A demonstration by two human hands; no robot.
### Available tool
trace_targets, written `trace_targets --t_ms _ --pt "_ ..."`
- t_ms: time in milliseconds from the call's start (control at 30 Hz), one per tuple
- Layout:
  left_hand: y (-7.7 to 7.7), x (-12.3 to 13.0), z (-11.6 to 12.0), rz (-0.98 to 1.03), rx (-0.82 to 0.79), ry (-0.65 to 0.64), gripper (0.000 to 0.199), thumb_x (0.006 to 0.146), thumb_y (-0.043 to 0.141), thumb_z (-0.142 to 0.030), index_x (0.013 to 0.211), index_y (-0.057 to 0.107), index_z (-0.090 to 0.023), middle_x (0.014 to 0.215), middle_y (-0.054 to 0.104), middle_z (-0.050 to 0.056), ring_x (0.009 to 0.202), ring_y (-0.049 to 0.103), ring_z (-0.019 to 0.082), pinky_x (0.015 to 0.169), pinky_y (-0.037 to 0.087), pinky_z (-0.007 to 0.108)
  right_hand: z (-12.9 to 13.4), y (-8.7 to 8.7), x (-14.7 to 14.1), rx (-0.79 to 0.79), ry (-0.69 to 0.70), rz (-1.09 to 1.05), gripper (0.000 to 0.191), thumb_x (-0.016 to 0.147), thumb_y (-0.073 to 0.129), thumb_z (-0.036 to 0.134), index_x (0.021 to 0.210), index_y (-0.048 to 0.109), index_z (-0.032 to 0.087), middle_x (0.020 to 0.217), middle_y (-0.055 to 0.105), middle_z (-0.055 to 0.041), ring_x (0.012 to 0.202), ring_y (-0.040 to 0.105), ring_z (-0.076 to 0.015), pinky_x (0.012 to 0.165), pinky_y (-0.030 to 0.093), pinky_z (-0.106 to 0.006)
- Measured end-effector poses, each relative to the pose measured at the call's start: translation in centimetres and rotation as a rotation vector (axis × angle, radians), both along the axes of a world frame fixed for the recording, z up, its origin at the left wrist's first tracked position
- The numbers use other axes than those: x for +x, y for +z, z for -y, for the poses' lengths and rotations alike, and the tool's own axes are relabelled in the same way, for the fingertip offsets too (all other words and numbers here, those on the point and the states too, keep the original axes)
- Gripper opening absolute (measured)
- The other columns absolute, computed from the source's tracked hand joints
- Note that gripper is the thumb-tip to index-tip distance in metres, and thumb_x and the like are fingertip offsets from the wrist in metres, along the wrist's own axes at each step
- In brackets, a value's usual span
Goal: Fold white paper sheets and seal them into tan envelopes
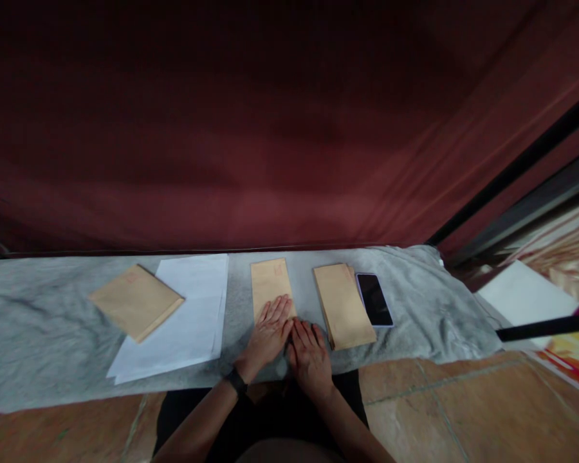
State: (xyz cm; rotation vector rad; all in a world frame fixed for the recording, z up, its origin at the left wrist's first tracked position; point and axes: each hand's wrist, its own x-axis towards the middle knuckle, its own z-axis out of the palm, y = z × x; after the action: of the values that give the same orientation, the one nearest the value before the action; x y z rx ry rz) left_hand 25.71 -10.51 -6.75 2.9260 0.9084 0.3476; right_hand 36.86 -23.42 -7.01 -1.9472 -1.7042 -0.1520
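A brown paper envelope (pixel 270 280) lies on the grey cloth in front of me, with small red print near its top. My left hand (pixel 271 328) rests flat on its lower half, fingers stretched out, a dark band around the wrist. Beside it, my right hand (pixel 310 357) has its fingertips at the envelope's lower right edge, fingers extended and palm down. The envelope's bottom end is hidden under both hands. To the right lies a stack of brown envelopes (pixel 345 305).
A phone (pixel 376 301) with a dark screen lies against the envelope stack. On the left, brown envelopes (pixel 137 301) partly cover white paper sheets (pixel 197 308). Grey cloth (pixel 417 302) covers the narrow surface. A dark red wall-like panel (pixel 280 161) rises behind; black bars stand at right.
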Motion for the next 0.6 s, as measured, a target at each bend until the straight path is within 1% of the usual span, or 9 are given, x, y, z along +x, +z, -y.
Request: trace_targets --t_ms 100,200,333,467,533,600 --pt "0.1 -1.2 1.4 0.027 0.042 0.060 0.055 0.102 0.032 -0.028 0.157 0.034 -0.017 0.160 0.040 0.009 0.150 0.033 0.023 0.123 0.027 0.048 0.0 0.0 0.0 -0.017 -0.011 0.006 0.045 0.100 0.050 0.027 0.144 0.055 0.019 0.145 0.059 -0.0068 0.132 0.056 -0.0225 0.120 0.032 -0.043" --pt "0.3 -2.2 2.2 0.030 0.061 0.148 0.055 0.102 0.032 -0.026 0.156 0.036 -0.017 0.159 0.041 0.009 0.149 0.035 0.023 0.122 0.029 0.048 -0.1 -0.1 -0.1 -0.023 -0.021 -0.003 0.043 0.100 0.051 0.029 0.142 0.057 0.020 0.145 0.059 -0.0066 0.132 0.056 -0.0227 0.120 0.031 -0.043" --pt "0.3 -3.6 2.3 0.037 0.063 0.242 0.056 0.101 0.032 -0.027 0.155 0.037 -0.016 0.158 0.042 0.011 0.148 0.037 0.026 0.120 0.033 0.051 0.0 -0.4 -0.1 -0.011 -0.025 -0.012 0.042 0.101 0.049 0.030 0.142 0.057 0.019 0.145 0.059 -0.0066 0.132 0.056 -0.0228 0.120 0.030 -0.043" --pt "0.0 -4.7 2.4 0.076 0.094 0.335 0.055 0.101 0.031 -0.028 0.154 0.040 -0.012 0.156 0.043 0.017 0.146 0.040 0.030 0.116 0.037 0.054 0.1 -0.6 -0.1 0.041 -0.026 -0.007 0.043 0.102 0.047 0.030 0.142 0.057 0.016 0.145 0.059 -0.0082 0.133 0.055 -0.0224 0.120 0.029 -0.042" --pt "-0.1 -4.9 2.5 0.105 0.114 0.373 0.055 0.101 0.031 -0.027 0.153 0.041 -0.010 0.155 0.045 0.021 0.144 0.043 0.033 0.114 0.039 0.056 0.1 -0.7 0.0 0.067 -0.032 0.000 0.043 0.103 0.046 0.031 0.141 0.058 0.016 0.143 0.061 -0.0086 0.132 0.056 -0.0223 0.120 0.029 -0.042" --pt "0.1 -4.7 2.7 0.150 0.125 0.406 0.056 0.101 0.032 -0.025 0.154 0.039 -0.010 0.154 0.045 0.021 0.144 0.042 0.034 0.114 0.039 0.057 0.1 -0.7 -0.1 0.069 -0.039 0.004 0.043 0.102 0.046 0.031 0.140 0.058 0.016 0.142 0.062 -0.0086 0.132 0.057 -0.0223 0.121 0.028 -0.042"
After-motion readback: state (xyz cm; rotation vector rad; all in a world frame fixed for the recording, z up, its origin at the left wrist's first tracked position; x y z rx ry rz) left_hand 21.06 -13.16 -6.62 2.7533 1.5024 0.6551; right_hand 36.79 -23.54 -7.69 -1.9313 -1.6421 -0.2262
